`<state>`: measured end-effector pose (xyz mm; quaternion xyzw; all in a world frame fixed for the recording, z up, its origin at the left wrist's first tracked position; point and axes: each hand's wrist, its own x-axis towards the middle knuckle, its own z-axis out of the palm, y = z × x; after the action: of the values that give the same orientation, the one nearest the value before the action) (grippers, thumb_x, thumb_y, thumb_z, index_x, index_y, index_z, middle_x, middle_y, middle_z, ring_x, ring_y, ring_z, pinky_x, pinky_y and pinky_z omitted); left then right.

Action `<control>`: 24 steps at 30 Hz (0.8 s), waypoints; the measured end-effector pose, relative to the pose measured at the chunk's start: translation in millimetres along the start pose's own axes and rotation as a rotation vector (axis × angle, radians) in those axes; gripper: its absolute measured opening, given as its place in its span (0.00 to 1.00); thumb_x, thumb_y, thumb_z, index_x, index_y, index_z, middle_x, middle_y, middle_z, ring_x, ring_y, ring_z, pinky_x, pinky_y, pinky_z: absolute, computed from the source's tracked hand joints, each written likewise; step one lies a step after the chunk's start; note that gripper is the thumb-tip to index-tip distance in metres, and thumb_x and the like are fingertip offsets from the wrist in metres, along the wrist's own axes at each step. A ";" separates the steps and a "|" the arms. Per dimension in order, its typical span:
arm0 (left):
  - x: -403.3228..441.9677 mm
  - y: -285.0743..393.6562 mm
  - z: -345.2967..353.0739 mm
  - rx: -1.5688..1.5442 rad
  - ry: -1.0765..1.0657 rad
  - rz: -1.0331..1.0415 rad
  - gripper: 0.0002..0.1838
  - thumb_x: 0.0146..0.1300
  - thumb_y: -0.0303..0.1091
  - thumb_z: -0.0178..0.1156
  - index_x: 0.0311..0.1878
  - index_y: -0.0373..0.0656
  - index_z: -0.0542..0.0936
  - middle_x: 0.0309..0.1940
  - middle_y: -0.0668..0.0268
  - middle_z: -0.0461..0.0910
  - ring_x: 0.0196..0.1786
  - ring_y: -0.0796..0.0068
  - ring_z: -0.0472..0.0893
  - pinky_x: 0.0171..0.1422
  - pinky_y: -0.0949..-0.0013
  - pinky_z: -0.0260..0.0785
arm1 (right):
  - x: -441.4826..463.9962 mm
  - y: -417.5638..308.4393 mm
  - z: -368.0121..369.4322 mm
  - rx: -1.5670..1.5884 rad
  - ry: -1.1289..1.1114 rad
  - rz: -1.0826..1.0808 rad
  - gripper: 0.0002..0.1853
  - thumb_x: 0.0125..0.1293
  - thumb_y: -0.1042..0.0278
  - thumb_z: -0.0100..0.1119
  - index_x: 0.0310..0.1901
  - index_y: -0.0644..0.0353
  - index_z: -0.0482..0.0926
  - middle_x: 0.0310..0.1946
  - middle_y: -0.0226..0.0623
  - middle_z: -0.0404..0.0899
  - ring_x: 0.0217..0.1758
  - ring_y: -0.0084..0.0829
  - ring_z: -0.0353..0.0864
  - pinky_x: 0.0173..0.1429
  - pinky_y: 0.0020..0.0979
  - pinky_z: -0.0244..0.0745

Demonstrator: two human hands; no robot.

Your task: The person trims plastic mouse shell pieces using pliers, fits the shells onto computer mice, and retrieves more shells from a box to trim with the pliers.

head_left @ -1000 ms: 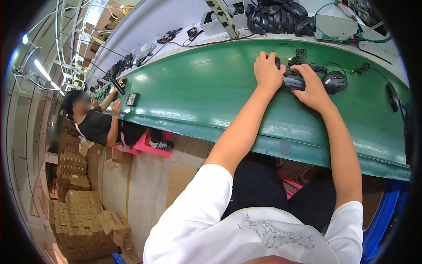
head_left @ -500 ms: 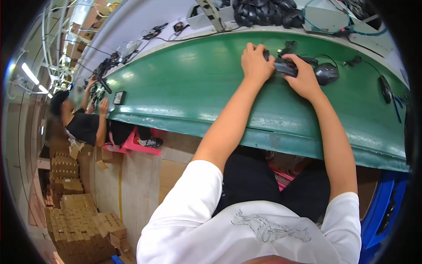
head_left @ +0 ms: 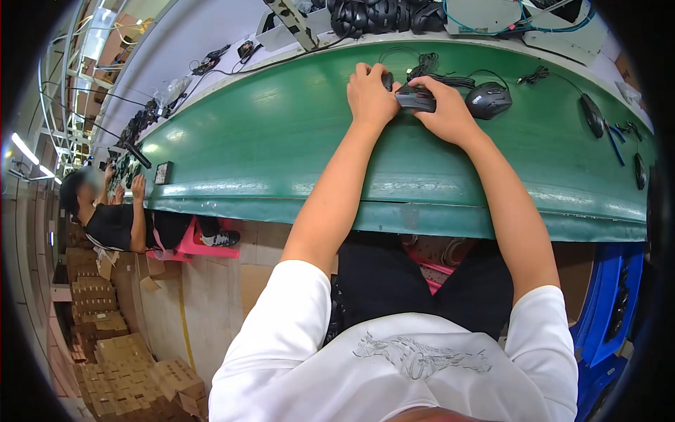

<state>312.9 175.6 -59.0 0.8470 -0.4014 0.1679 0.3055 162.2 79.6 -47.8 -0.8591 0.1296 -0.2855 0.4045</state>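
Observation:
My right hand (head_left: pixel 446 112) is closed around a black computer mouse (head_left: pixel 416 99), thumb and fingers on its sides, just above the green work surface (head_left: pixel 281 133). Close beside it, my left hand (head_left: pixel 373 97) is curled over a small dark piece (head_left: pixel 387 81), mostly hidden by the fingers, so its kind is unclear. A bundled black cable (head_left: pixel 424 65) lies beyond the hands. To the right of my right hand rests another black mouse (head_left: pixel 489 100) with its cord looping behind it.
Farther right lie a black mouse (head_left: pixel 592 116), blue-handled pliers (head_left: pixel 616 144) and another dark mouse (head_left: pixel 640 171). Several black items (head_left: pixel 380 17) are piled along the far ledge. A co-worker (head_left: pixel 112 218) sits at the left by a small black box (head_left: pixel 163 173). Blue crates (head_left: pixel 610 309) stand at lower right.
The whole view has shifted, so the bench and both hands appear farther left and slightly higher. Both hands keep much the same grip; more of the cable bundle behind them shows.

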 end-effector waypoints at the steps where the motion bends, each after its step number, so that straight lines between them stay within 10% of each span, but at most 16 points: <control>1: 0.3 -1.0 -0.5 0.008 -0.002 0.004 0.15 0.56 0.36 0.70 0.47 0.47 0.83 0.47 0.61 0.74 0.45 0.56 0.78 0.52 0.58 0.74 | 0.3 -0.8 0.8 0.000 -0.003 0.002 0.24 0.51 0.77 0.64 0.54 0.59 0.79 0.44 0.41 0.86 0.42 0.42 0.83 0.50 0.36 0.77; 24: -0.9 -11.1 1.8 0.007 -0.029 0.083 0.27 0.39 0.25 0.74 0.48 0.48 0.81 0.45 0.60 0.74 0.44 0.55 0.78 0.49 0.58 0.76 | 4.3 1.4 16.1 0.065 0.022 -0.043 0.24 0.49 0.78 0.60 0.52 0.59 0.81 0.42 0.41 0.87 0.41 0.43 0.83 0.48 0.35 0.77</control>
<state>321.0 180.4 -65.1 0.8331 -0.4399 0.1697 0.2893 175.3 86.8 -55.4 -0.8449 0.1063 -0.3077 0.4244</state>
